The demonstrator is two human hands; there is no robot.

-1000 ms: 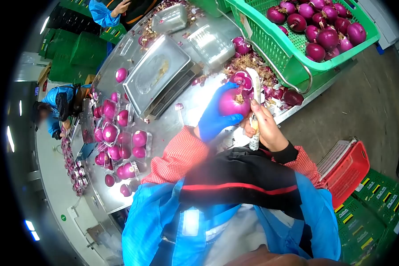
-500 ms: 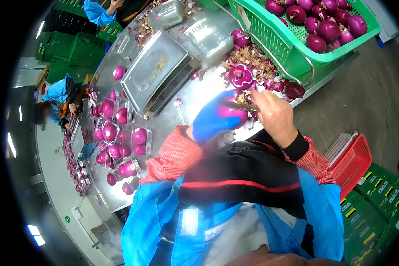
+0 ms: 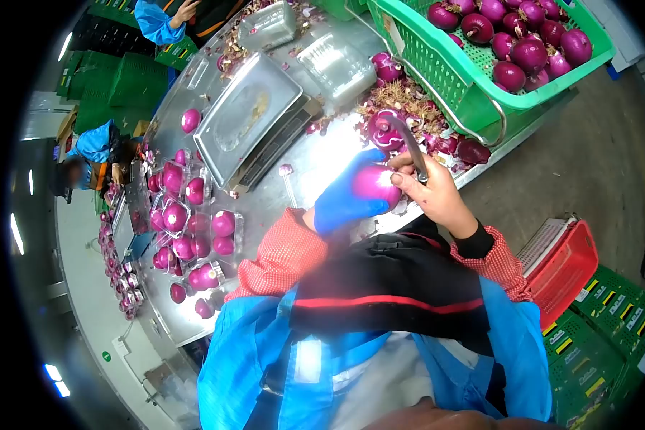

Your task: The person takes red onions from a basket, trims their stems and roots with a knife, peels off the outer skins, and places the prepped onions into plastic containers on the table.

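Note:
My left hand (image 3: 340, 197), in a blue glove, is wrapped around a red onion (image 3: 377, 185) low over the table's front edge. Bare, my right hand (image 3: 431, 192) grips a dark curved knife (image 3: 408, 143), its blade pointing up and away from the onion. The thumb and fingers of that hand touch the onion's right end. Just beyond lies another red onion (image 3: 385, 130) with pale cut marks, among loose skins and dry roots (image 3: 398, 100).
A green basket (image 3: 473, 107) of red onions stands at the upper right. A weighing scale (image 3: 254, 118) and stacked clear trays (image 3: 337, 68) occupy the middle. Packed onions (image 3: 175, 215) sit at left. A red basket (image 3: 570, 272) is at lower right; other people work across the table.
My right hand has turned, and the knife has swung from lying across the onion to pointing upward. My left hand still holds the onion in nearly the same place.

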